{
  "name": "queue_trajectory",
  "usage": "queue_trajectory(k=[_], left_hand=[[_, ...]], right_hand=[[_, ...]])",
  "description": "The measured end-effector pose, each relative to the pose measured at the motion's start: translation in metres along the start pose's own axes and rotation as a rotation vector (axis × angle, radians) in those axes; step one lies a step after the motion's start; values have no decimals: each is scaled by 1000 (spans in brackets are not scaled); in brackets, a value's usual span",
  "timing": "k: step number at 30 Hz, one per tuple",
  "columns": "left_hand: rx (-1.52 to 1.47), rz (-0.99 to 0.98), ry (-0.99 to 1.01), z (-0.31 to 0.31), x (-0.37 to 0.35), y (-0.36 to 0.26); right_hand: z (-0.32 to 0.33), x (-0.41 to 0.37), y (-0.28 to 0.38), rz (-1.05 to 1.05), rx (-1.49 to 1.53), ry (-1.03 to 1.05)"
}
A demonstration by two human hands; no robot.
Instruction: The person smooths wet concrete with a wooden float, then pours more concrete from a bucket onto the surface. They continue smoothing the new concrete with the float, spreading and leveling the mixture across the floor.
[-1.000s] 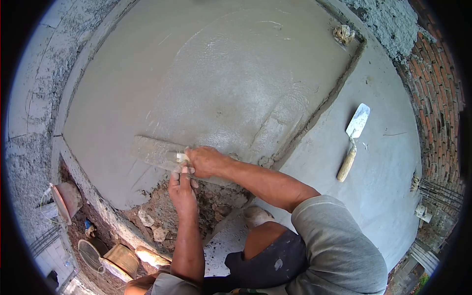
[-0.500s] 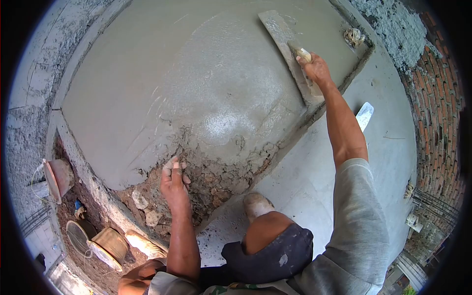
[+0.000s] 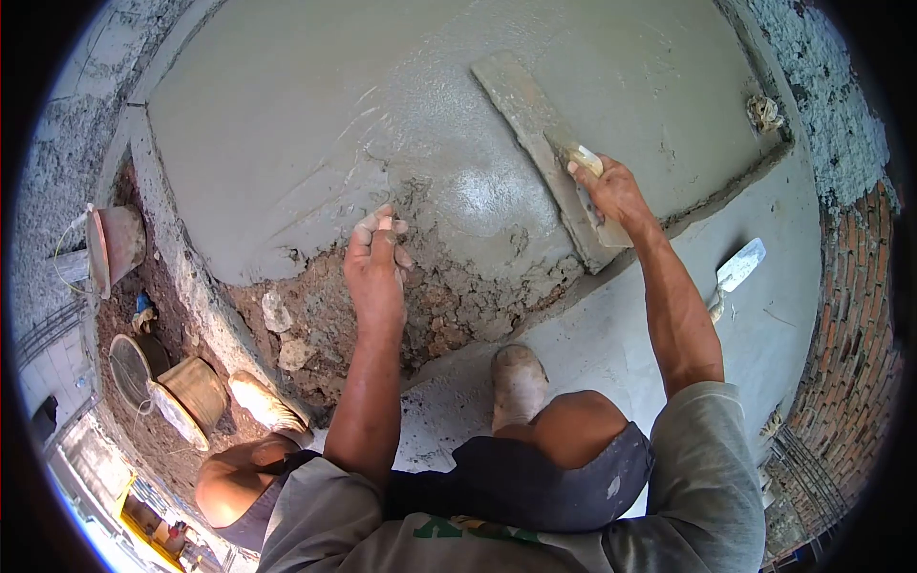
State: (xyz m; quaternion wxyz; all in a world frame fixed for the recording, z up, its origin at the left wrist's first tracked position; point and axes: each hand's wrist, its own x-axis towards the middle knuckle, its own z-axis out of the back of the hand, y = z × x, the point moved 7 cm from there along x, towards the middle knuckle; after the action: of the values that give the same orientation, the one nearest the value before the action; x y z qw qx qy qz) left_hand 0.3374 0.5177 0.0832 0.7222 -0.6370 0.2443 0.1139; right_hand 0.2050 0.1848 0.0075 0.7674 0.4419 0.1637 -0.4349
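Observation:
My right hand [image 3: 611,196] is closed around the pale handle of a long, cement-smeared float [image 3: 535,143]. The float's flat blade lies on wet grey mortar [image 3: 287,124], its near end close to the slab's right-hand edge. My left hand [image 3: 378,256] hovers above the rough, crumbly border of the mortar, its fingers curled together and coated with cement. No object shows in it. Below that hand is a bare patch of soil and rubble [image 3: 344,329], with pale stones [image 3: 297,355] on its left side.
A small trowel [image 3: 740,265] lies on the dry concrete strip [image 3: 611,325] at right. Buckets [image 3: 196,392] lie tipped in a dirt trench at left, beyond a concrete curb [image 3: 191,277]. A crumpled wad [image 3: 764,113] sits in the slab's far-right corner. A brick wall [image 3: 860,315] borders the right.
The float in my right hand has slid away from the corner wad, toward the rough mortar border. My left hand has moved a little forward and right. The whole view has shifted.

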Motion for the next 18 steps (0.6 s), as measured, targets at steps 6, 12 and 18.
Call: queue_trajectory(k=[6,12,18], left_hand=[[-46,-39,-45,16,11,-21],[-91,-14,-84,49,25,-13],[-84,6,-124,69,36,-19]], right_hand=[[-102,-60,52,171,-63,226],[-138,-85,76,205,-128,368],[-162,-94,89,243,-113,457]])
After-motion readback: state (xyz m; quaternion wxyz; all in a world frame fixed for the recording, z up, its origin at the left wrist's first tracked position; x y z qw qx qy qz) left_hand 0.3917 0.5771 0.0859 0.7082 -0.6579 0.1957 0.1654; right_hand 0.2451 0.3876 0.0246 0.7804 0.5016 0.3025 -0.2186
